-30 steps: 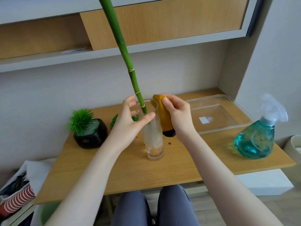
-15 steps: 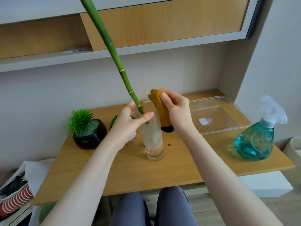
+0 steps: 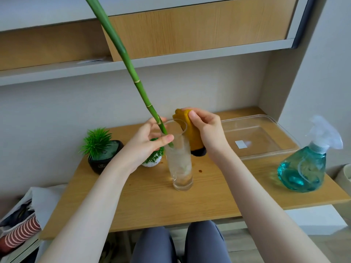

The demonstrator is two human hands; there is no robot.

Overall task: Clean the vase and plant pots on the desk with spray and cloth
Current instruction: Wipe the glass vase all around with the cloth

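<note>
A tall clear glass vase [image 3: 180, 164] stands near the middle of the wooden desk [image 3: 209, 202]. A long green bamboo stalk [image 3: 131, 69] leans up and to the left out of it. My left hand [image 3: 146, 145] pinches the stalk at the vase rim, thumb in front. My right hand [image 3: 207, 130] holds a folded mustard-yellow cloth [image 3: 190, 130] against the far right side of the vase's upper part. A black pot [image 3: 105, 156] with a spiky green plant sits at the left. A small white pot [image 3: 152, 160] with greenery is partly hidden behind my left wrist. A teal spray bottle [image 3: 305, 168] stands at the right.
A clear plastic tray [image 3: 266, 137] lies at the back right of the desk. A dark object [image 3: 198, 152] sits behind the vase, below the cloth. Shelves and a cabinet hang above. A bag with striped fabric [image 3: 20, 232] lies on the floor at the left.
The bamboo stalk has tilted further to the left in the vase under my left hand. My right hand with the cloth stays at the vase's rim.
</note>
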